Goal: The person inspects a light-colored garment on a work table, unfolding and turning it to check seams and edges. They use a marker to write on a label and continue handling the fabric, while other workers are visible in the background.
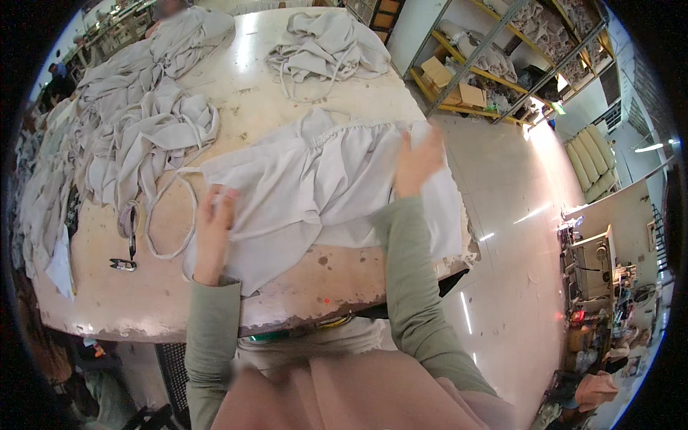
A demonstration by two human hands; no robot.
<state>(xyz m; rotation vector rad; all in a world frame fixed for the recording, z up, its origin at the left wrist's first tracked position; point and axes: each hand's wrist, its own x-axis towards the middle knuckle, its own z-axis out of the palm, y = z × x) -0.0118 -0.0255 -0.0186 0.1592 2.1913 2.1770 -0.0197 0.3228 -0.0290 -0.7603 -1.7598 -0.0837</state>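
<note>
A light grey garment [301, 188] with a gathered waist seam lies spread over the worktable [161, 301] before me. My left hand [215, 228] rests at its left side, fingers bent against the cloth; whether it pinches the fabric is not clear. At the upper right edge, my right hand [419, 161] is on the garment, slightly blurred, its grip on the cloth hard to tell. A narrow fabric tie [151, 236] loops out beside my left hand. Farther left lie thread snips [123, 264], a black pen [132, 242] and a roll of tape [127, 220].
Heaped grey garments [145, 140] cover the table's left side, and another crumpled garment [328, 48] lies at its far end. A metal shelving rack [473, 70] with boxes and cloth stands beyond the right edge. A person [169, 11] is at the far left end.
</note>
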